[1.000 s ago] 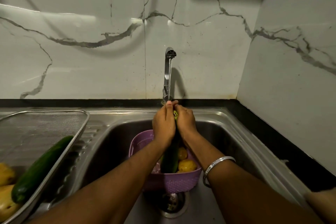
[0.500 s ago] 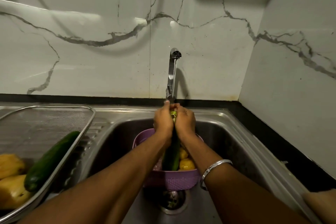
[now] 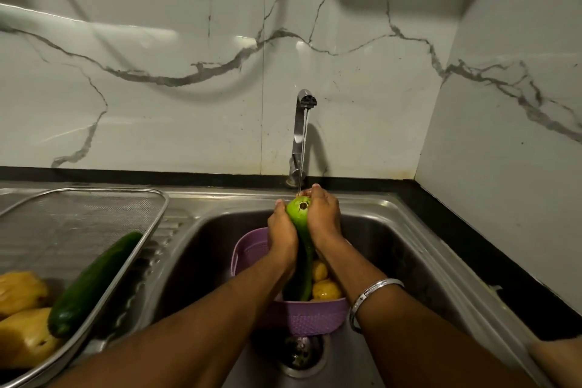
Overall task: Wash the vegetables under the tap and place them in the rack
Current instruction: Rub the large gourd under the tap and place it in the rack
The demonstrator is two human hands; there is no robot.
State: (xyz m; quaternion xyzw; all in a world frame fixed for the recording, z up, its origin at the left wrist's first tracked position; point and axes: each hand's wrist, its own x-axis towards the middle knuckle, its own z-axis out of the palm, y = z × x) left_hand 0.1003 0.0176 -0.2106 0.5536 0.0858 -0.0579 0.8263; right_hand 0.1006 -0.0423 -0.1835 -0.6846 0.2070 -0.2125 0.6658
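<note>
From the head view, both hands met under the tap (image 3: 303,135), whose thin stream fell onto the pale stem end of a long green cucumber (image 3: 303,230). The left hand (image 3: 282,235) wrapped its fingers round the left side of the cucumber's upper part, and the right hand (image 3: 324,220) curled round the right side, so both were grasping it between them. The cucumber stood nearly upright, its lower end dipping into the purple basket (image 3: 315,318) that sat in the sink (image 3: 409,246) just above the drain (image 3: 300,353). Yellow vegetables (image 3: 326,290) lay in that basket, apparently not yet washed. Off to the left, on the draining board, the steel mesh rack (image 3: 94,217) already held a dark green cucumber (image 3: 94,283) and yellow pieces (image 3: 22,309) at its near end.

The step in hand looked like rinsing. To do it well, the hands would likely need to slide down the length while turning the cucumber, so water reached every side and not only the tip. A wet, smooth skin may slip, so a firm grasp seemed wise before carrying it left to the rack.
</note>
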